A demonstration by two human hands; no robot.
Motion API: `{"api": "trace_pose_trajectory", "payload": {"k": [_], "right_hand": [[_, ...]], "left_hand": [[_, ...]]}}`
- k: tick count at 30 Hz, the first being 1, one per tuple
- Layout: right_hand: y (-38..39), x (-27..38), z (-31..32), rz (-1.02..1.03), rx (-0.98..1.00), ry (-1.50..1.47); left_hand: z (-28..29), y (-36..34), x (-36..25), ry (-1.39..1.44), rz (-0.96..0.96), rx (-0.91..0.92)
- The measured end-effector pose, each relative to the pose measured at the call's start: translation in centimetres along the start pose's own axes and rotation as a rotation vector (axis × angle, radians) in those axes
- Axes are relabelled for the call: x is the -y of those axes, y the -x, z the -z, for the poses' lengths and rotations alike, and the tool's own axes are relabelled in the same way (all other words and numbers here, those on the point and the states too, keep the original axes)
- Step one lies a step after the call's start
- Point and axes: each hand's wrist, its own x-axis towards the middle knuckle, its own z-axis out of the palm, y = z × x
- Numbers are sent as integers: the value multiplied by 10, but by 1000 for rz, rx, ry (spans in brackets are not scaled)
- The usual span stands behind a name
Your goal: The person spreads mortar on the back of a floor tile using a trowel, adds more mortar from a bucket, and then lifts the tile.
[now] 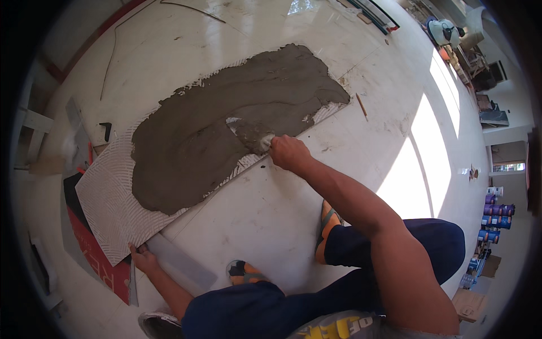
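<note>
My right hand [288,152] is closed round the handle of a mortar-smeared trowel [245,133], whose blade lies in a wide layer of wet grey mortar [197,158]. The mortar covers most of a large pale tile [101,192] with a ribbed back, exposed at the left end and along parts of its edges. Down at that tile's near-left corner, my left hand [144,257] has its fingers curled on the edge, holding it. Beneath the corner lies a red and black board [116,282].
A pencil [361,107] lies right of the mortar, a black angled piece [106,130] at left. A bucket [155,325] is by my left side. Several paint cans [497,217] and assorted items [451,39] line the right side. My sandalled feet rest on the floor [265,192].
</note>
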Motion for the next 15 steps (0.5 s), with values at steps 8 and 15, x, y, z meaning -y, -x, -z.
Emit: {"api": "trace_pose_trajectory", "payload": {"k": [8, 15], "right_hand": [[-28, -215, 32, -349, -142, 89], [-29, -298, 76, -626, -50, -90]], "left_hand": [[16, -22, -12, -84, -1, 94], [15, -20, 17, -41, 58, 159]]}}
